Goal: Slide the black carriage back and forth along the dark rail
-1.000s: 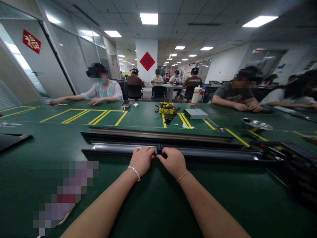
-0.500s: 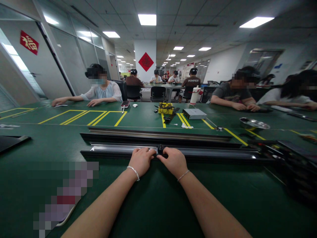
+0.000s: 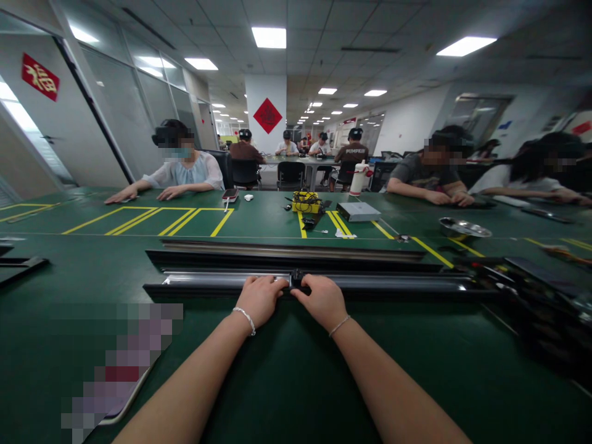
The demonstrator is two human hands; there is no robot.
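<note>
A long dark metal rail (image 3: 393, 283) with a shiny inner channel lies across the green table in front of me. My left hand (image 3: 259, 300) is closed over its near edge, left of the middle, with the fingertips in the channel. A small black block-like part (image 3: 296, 277) sits in the channel between my two hands. Around its right side curl the thumb and fingers of my right hand (image 3: 324, 301); the fingertips are partly hidden. Just behind lies a second long dark rail (image 3: 287, 253), parallel to the first.
A blurred purple object (image 3: 129, 364) lies at the near left. Dark equipment (image 3: 531, 296) crowds the right end of the rail. Farther back are a yellow cable-wrapped item (image 3: 306, 202), a grey box (image 3: 358, 211), a metal bowl (image 3: 464, 227) and a white bottle (image 3: 359, 179). Several people sit around.
The whole view has shifted slightly, so the scene sits a little farther left. Both hands keep the same hold at the black part and rail.
</note>
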